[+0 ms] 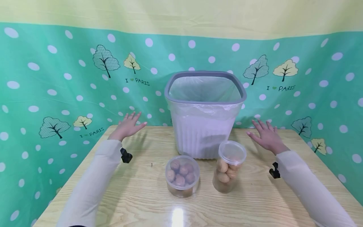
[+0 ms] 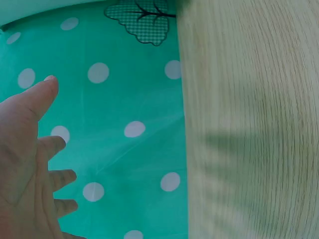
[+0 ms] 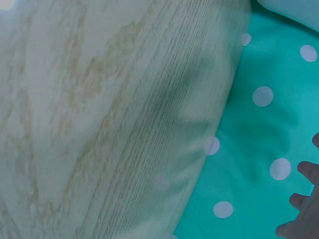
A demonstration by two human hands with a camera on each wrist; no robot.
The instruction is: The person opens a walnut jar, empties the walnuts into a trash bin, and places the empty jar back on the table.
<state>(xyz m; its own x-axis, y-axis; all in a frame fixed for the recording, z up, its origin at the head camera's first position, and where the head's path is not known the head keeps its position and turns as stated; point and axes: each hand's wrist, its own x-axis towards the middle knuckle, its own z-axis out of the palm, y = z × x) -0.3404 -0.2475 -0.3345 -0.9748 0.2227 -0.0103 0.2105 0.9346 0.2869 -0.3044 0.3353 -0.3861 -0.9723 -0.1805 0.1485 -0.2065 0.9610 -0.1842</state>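
My left hand [image 1: 128, 126] is held over the far left of the table, fingers spread and holding nothing. On the other side, my right hand [image 1: 266, 136] spreads its fingers over the far right part, also with nothing in it. Between them stands a pale bin [image 1: 202, 134] with a grey rim and a clear liner. In front of the bin sits a short round clear container [image 1: 182, 186] of walnuts, lid on. To its right, a taller lidded clear jar [image 1: 225, 181] holds larger tan nut-like pieces. Both hands are apart from these things.
The wooden table [image 1: 136, 195] reaches back to a green dotted curtain [image 1: 68, 107] with tree prints, which also hangs along both sides. Small black devices [image 1: 126, 155] are worn at the wrists. A light glare shows near the table's front.
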